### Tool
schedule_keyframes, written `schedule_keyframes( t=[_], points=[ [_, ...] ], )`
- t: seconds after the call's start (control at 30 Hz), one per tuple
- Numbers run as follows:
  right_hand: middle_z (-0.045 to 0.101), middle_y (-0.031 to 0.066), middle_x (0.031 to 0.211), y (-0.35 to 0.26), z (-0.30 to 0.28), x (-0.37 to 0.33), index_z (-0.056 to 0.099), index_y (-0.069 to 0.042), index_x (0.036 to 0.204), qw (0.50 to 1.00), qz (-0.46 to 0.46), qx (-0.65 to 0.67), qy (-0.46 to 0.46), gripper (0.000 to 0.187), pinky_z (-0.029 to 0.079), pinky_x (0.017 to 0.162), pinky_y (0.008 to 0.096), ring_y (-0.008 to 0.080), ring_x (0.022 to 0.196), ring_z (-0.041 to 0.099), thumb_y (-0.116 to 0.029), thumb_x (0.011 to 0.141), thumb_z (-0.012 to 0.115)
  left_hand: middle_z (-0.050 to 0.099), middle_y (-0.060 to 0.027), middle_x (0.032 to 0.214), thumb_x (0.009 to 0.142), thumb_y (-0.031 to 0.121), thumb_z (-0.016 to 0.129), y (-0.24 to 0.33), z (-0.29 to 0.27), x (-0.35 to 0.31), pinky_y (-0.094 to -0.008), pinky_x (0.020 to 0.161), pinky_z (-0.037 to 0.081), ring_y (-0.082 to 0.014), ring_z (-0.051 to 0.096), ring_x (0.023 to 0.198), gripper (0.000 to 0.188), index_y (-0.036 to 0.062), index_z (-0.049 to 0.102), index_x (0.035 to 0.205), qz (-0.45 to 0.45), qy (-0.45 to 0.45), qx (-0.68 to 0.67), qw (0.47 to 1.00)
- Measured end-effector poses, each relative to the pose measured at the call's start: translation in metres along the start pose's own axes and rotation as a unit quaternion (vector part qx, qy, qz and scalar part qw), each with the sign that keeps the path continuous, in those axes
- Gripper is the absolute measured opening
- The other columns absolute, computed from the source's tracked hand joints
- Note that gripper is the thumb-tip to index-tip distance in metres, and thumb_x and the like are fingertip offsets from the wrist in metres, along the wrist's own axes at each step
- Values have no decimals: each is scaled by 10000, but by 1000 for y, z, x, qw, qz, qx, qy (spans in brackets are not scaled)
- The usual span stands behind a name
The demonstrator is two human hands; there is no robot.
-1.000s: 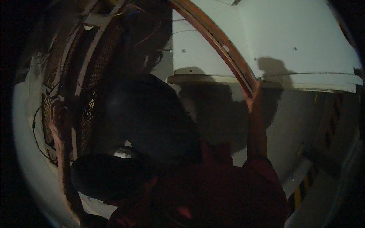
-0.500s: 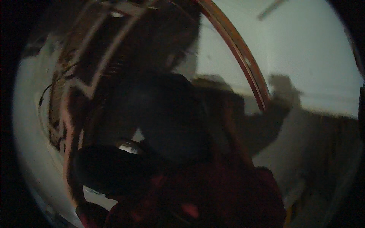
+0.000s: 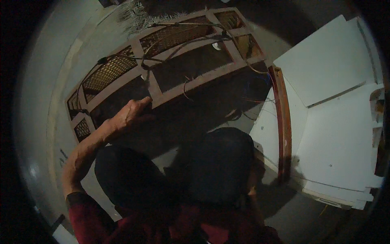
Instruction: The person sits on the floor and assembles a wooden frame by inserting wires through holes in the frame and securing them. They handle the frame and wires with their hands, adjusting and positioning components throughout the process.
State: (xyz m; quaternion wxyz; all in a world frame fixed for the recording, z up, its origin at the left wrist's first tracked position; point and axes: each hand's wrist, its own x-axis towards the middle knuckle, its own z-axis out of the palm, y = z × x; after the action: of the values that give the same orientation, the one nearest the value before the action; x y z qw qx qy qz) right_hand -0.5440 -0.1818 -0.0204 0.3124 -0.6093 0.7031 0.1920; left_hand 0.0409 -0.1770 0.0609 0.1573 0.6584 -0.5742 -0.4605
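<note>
A long brown wooden frame [image 3: 195,81] with woven mesh panels [image 3: 109,73] lies tilted across the upper middle, beyond my knees. My left hand [image 3: 132,114] reaches to its near edge, at the foot of a cross-slat. The fingers look closed round the wood there, though the lower ones sink into shadow. Dark cables [image 3: 174,53] run loosely over the frame. Beside my right knee, a dim strip of my right arm [image 3: 252,183] shows low down. My right hand's fingers are hidden in the dark by the leg.
On the right stands a white open box-like cabinet [image 3: 337,134], a narrow reddish-brown wooden post [image 3: 283,126] along its near side. Thin wires [image 3: 260,97] hang between frame and post. A grey fringed bundle [image 3: 138,16] lies behind the frame. My dark-clad knees [image 3: 219,162] are close to it.
The view has swung and is sharper now. The frame appears further right and more level, with its panels showing. My left arm has come from the far left edge to bend inward.
</note>
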Motion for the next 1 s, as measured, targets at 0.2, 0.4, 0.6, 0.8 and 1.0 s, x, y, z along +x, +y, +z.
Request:
schedule_keyframes(
  t=[0.2,0.4,0.6,0.8,1.0],
  points=[
    [682,95,860,-169,-143,7,666,45,1023,913,-249,203,251,220,491,776,313,166,831,618,-160,955,625,556,-217,760,934,152,588,-38,14,-13,-430,674,465,-374,579,723,205,-28,513,998,24,-26,-177,984],
    [631,173,1024,-342,-208,71,639,37,1087,835,-464,125,269,309,486,851,377,309,980,614,-162,857,694,634,-226,857,983,246,491,-17,2,-45,-422,700,472,-344,625,783,337,-46,543,1142,40,-63,-12,997],
    [641,276,981,-405,-208,103,652,46,1013,875,-427,-54,221,367,486,862,500,443,952,618,-289,864,635,681,-224,1044,935,130,577,18,-27,-45,-397,777,513,-321,657,888,335,-15,587,1237,57,-80,-15,995],
    [659,303,915,-411,-204,113,649,47,962,879,-390,-165,218,310,495,808,513,458,938,642,-244,889,570,672,-173,1155,869,64,616,33,-50,-34,-414,904,528,-358,646,1066,310,16,648,1173,49,-66,7,997],
    [640,317,927,-407,-202,123,605,81,952,861,-442,-148,203,192,495,802,511,492,940,621,-62,830,564,689,-159,1090,866,23,644,37,-45,-19,-424,892,541,-334,664,1026,270,18,668,1135,118,-39,-68,990]
  ],
)
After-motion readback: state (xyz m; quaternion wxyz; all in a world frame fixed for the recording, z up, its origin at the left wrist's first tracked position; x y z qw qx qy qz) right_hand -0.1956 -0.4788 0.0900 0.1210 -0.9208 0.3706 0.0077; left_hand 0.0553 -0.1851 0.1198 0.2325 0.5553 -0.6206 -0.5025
